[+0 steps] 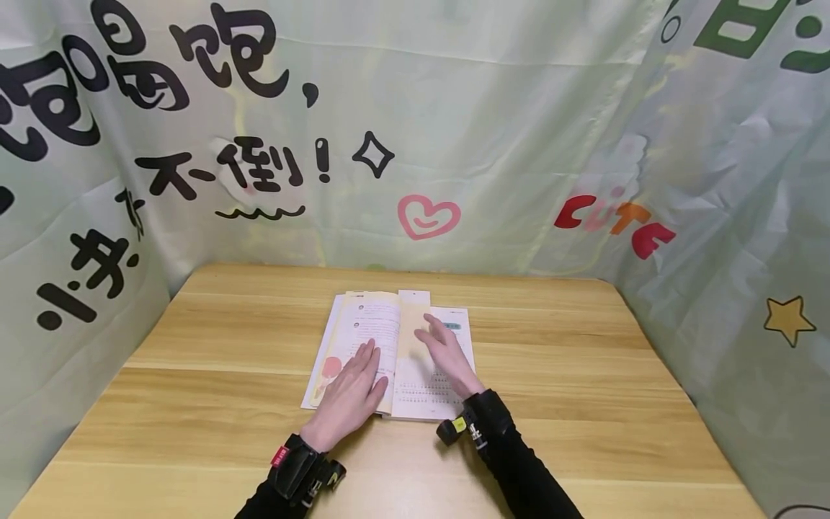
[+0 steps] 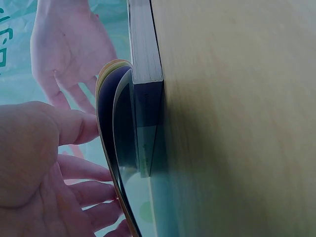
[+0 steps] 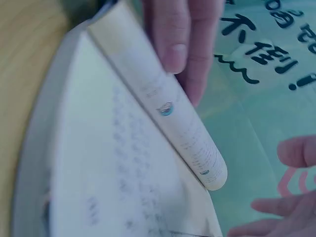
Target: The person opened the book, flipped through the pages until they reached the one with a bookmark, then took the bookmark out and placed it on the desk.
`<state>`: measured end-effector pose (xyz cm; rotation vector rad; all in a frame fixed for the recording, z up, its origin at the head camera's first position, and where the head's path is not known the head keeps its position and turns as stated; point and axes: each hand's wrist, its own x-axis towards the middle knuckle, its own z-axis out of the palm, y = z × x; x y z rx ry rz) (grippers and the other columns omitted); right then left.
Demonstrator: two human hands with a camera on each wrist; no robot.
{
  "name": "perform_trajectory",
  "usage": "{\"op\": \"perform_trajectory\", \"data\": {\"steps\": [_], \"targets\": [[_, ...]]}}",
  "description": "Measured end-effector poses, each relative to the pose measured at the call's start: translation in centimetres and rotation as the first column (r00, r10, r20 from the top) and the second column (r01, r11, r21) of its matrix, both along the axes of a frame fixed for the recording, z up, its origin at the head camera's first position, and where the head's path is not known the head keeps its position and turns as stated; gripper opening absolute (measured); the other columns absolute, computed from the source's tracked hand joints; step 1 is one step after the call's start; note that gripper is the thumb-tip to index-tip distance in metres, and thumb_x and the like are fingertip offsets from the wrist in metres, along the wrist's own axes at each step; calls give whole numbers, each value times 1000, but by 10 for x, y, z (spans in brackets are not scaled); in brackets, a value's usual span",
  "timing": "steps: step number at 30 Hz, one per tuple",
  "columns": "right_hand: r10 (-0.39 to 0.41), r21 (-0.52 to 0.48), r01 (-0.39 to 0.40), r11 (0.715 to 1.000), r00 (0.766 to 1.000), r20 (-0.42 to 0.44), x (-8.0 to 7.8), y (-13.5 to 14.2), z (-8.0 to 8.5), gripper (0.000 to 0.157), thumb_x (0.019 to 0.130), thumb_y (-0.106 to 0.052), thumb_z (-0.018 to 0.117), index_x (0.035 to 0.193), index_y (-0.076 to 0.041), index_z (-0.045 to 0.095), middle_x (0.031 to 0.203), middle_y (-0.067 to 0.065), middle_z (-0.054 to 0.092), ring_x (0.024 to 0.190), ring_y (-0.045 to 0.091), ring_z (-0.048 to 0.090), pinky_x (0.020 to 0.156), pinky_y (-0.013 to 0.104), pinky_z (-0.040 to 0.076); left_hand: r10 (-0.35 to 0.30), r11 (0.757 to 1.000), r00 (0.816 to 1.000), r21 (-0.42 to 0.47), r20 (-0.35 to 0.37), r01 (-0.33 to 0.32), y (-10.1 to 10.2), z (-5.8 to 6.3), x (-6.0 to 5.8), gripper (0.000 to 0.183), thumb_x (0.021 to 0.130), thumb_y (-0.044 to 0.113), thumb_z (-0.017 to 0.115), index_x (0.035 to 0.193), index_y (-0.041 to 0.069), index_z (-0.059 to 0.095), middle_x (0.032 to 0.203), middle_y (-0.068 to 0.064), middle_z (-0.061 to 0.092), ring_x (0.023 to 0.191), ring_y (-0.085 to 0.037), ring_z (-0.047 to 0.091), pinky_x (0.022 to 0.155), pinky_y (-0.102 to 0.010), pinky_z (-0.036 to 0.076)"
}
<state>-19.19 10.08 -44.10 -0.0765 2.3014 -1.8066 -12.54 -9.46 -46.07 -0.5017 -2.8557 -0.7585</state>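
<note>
An open book [image 1: 424, 393] lies on the table, with printed text on both sides. My left hand [image 1: 346, 396] rests with extended fingers on the left page [image 1: 376, 321], which has a pink drawing near its lower corner. In the left wrist view, thick stacked pages [image 2: 147, 44] stand beside a bowed cover and loose leaves [image 2: 106, 108]. Over the right page hovers my right hand [image 1: 452, 360], fingers spread and nothing held. The right wrist view shows the left pages curving up in a roll [image 3: 165, 103] under the left hand's fingers [image 3: 173, 34].
A wooden table [image 1: 558, 375] with rounded far corners carries the book. Behind and on both sides hangs a pale green cloth [image 1: 506, 130] with black lettering, a pink heart [image 1: 429, 216] and a yellow star [image 1: 789, 321]. Both wrists wear black camera straps [image 1: 489, 414].
</note>
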Motion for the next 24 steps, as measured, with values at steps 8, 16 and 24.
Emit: {"op": "perform_trajectory", "data": {"steps": [8, 16, 24], "targets": [[-77, -275, 106, 955, 990, 114, -14, 5, 1, 67, 104, -19, 47, 159, 2, 15, 167, 27, 12, 157, 39, 12, 130, 53, 19, -6, 1000, 1000, 9, 9, 6, 0, 0, 0, 55, 102, 22, 56, 144, -12, 45, 157, -29, 38, 147, -42, 39, 121, -55, 36], [-93, -366, 154, 918, 979, 179, -19, 6, 6, 68, 102, -15, 46, 159, 2, 11, 160, 27, 20, 151, 35, 20, 130, 51, 21, -7, 1000, 1000, 14, 22, 6, 1, 0, 0, 54, 103, 22, 55, 144, -12, 45, 157, -29, 37, 148, -42, 37, 122, -55, 35], [-96, -374, 172, 912, 973, 212, -24, 5, 8, 72, 101, -15, 48, 160, 0, 8, 146, 19, 32, 137, 29, 31, 128, 51, 26, -5, 1000, 999, 17, 37, 4, 0, 1, 1, 55, 103, 22, 54, 145, -12, 44, 158, -29, 36, 148, -42, 37, 123, -55, 34]]}}
